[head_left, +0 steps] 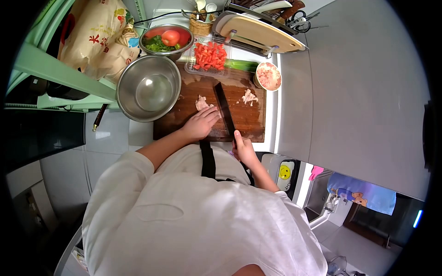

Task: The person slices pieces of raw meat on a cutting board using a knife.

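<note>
On the wooden cutting board point(189, 94), my left hand point(201, 123) lies over a piece of pale raw meat point(201, 103), its fingers close together and pressing on it. My right hand point(244, 150) is wrapped round the handle of a dark-bladed knife point(224, 106), whose blade points away from me just right of my left fingers. A small heap of chopped meat point(249, 97) sits right of the blade. Some meat beneath my left fingers is hidden.
An empty steel bowl point(149, 89) overlaps the board's left side. Behind are a bowl of tomato and greens point(166, 39), a plastic box of diced tomato point(209, 56), green stalks point(241, 65) and a tub of minced meat point(268, 76). Cutting boards point(258, 34) stand in a rack.
</note>
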Tool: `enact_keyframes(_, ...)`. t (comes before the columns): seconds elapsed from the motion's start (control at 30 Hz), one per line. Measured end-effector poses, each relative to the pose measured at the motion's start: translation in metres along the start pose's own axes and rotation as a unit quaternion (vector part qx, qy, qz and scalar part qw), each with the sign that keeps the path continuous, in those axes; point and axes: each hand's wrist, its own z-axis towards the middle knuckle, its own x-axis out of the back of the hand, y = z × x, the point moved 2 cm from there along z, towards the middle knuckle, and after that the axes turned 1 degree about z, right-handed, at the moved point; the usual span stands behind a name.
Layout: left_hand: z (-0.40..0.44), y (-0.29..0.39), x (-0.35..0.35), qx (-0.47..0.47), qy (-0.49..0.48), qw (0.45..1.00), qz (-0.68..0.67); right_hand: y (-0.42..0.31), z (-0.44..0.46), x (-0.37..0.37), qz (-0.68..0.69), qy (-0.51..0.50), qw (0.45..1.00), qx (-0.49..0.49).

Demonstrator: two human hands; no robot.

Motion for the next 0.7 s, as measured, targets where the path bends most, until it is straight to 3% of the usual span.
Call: enact_keyframes(0.7, 0.002, 0.006, 0.002, 0.02, 0.016, 0.999, 0.019, 0.003, 0.012, -0.011, -0.132, 0.02, 0.99, 0.051)
